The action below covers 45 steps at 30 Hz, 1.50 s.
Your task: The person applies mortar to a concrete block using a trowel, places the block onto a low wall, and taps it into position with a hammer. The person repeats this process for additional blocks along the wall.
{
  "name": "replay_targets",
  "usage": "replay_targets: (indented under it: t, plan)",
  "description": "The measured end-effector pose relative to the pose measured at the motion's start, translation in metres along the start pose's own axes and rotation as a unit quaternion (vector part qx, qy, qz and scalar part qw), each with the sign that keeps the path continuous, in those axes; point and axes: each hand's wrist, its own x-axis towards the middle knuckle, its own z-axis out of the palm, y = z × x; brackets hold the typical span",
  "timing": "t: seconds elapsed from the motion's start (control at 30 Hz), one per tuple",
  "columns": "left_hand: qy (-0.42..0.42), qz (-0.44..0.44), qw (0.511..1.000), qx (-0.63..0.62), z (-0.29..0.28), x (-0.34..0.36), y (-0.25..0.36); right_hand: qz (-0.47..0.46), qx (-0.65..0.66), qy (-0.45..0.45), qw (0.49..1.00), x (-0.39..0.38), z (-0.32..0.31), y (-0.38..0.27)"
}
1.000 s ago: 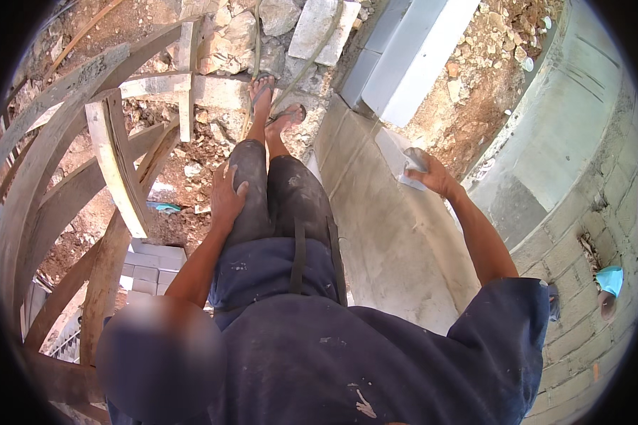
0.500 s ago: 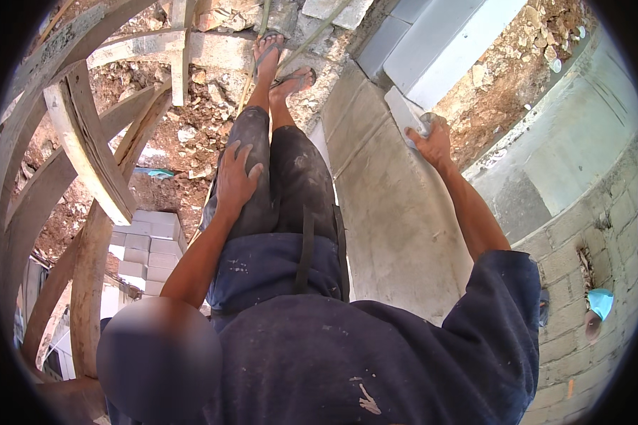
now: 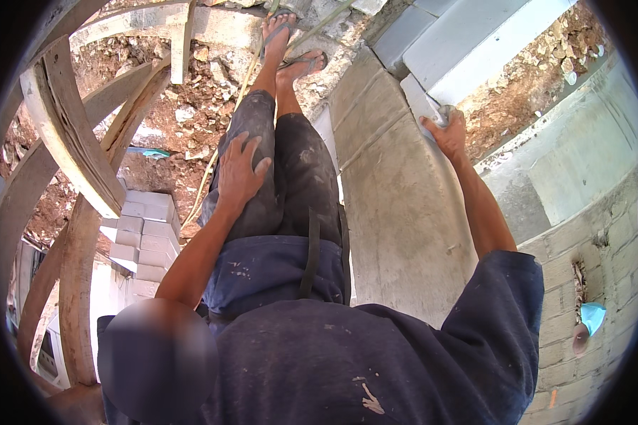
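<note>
My right hand [image 3: 446, 132] is closed around the handle of a trowel at the far right edge of a grey cement-coated slab [image 3: 404, 205]. The trowel's pale flat blade [image 3: 415, 98] points away from me, close to the corner of a light grey block [image 3: 468, 49]. I cannot tell whether the blade touches the slab. My left hand [image 3: 241, 170] rests on my left thigh with its fingers spread, holding nothing. The fingers under the trowel handle are partly hidden.
Curved wooden timbers [image 3: 71, 134] arch along the left. Beyond them lie reddish rubble and stacked grey blocks [image 3: 152, 234]. A block wall [image 3: 581, 312] curves along the right, with a light blue scrap [image 3: 592, 317] on it. My sandalled feet [image 3: 305, 65] stand on rough stone ahead.
The whole view has shifted slightly, so the slab, the blocks and my right hand appear a little higher and further right. The trowel keeps nearly the same place against the slab edge.
</note>
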Motion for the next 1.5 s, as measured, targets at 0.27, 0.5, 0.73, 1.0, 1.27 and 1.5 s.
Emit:
replay_targets:
  t: [0.27,0.5,0.73,1.0,1.27,1.5]
  plan:
    - [-0.003,-0.004,1.000,-0.013,0.006,-0.003,-0.008,0.001,0.038,0.000,0.999,0.012,0.005,0.007]
    - [-0.020,-0.009,1.000,-0.004,0.004,-0.001,-0.008,-0.001,0.038,-0.002,0.999,0.024,0.011,0.016]
    - [-0.025,-0.009,1.000,-0.004,0.004,0.002,-0.010,-0.017,0.058,0.007,0.998,0.028,0.010,0.005]
    - [-0.030,-0.010,0.999,0.008,-0.001,0.008,-0.010,0.008,0.092,0.005,0.996,0.027,0.006,0.002]
    - [-0.030,0.008,0.999,0.016,-0.018,0.016,-0.003,0.075,0.025,-0.094,0.992,0.006,-0.065,-0.027]
    - [-0.036,0.059,0.997,0.028,-0.043,0.046,0.013,0.095,-0.186,-0.172,0.963,-0.046,-0.207,-0.135]
